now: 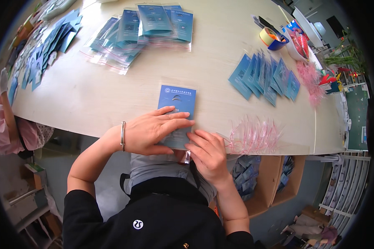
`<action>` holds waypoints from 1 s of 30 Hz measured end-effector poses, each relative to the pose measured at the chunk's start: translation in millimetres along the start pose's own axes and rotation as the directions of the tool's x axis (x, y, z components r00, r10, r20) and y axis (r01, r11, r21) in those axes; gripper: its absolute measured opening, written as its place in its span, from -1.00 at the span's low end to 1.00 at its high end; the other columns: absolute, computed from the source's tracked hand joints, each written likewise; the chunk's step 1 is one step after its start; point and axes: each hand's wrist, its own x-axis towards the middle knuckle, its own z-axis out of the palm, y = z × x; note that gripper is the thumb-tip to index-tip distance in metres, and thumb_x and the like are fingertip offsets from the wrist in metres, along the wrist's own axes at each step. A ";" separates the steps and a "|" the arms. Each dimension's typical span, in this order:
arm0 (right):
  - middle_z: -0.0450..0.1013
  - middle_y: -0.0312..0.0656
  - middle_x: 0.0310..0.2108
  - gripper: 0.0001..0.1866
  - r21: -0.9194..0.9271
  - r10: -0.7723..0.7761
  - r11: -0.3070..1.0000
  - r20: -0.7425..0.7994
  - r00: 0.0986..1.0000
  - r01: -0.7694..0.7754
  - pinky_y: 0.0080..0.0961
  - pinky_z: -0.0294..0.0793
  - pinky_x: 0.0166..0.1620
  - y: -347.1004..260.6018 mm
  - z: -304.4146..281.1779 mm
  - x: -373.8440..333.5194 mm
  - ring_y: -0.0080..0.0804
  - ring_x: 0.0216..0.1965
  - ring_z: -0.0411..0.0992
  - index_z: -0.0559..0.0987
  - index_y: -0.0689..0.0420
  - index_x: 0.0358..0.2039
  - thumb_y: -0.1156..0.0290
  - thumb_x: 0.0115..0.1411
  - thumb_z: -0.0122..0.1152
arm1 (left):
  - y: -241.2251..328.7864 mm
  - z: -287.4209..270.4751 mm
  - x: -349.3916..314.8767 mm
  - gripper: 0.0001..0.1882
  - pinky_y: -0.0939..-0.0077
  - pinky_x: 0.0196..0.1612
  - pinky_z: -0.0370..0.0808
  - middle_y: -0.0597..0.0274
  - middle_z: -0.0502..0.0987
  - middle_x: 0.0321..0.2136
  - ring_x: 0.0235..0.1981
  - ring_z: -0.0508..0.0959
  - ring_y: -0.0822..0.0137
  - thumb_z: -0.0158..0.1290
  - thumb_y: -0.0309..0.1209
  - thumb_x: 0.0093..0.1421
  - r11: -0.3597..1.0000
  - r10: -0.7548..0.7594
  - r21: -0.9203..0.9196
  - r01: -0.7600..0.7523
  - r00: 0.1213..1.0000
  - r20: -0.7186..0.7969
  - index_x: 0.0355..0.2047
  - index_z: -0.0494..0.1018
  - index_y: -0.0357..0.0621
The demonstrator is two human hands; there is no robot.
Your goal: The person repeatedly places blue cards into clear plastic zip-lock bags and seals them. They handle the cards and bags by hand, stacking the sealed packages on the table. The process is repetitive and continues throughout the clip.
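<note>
A blue card (182,97) with a small curved slot lies at the table's front edge, in what looks like a clear plastic bag. My left hand (151,129) rests flat across it, fingers stretched to the right, covering much of its lower half. At the card's lower right corner my right hand (210,155) has its fingers bent together on the edge of the clear bag (188,157), part of which hangs over the table edge. Right of that hand lies a bundle of thin clear bags with red seal lines (255,135).
Bagged blue cards (153,23) are heaped at the back. Loose blue cards fan out at right (262,76) and far left (54,45). Tape rolls (272,38) stand back right. Cardboard boxes (259,182) with blue packets sit below the table edge. Another person's arm (8,108) shows at left.
</note>
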 end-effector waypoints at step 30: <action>0.32 -0.01 0.21 -0.83 -0.040 0.491 0.866 -0.132 0.861 -0.499 0.02 -0.06 0.32 -35.1 17.2 -11.4 0.13 0.32 0.09 0.60 0.09 -0.40 0.28 0.25 0.27 | 18.5 39.5 -43.4 -0.75 0.26 0.06 0.37 0.24 0.47 -0.10 -0.01 0.49 0.22 0.28 -0.28 0.01 0.915 -0.081 0.304 0.264 0.860 -0.503 -0.45 0.46 -0.12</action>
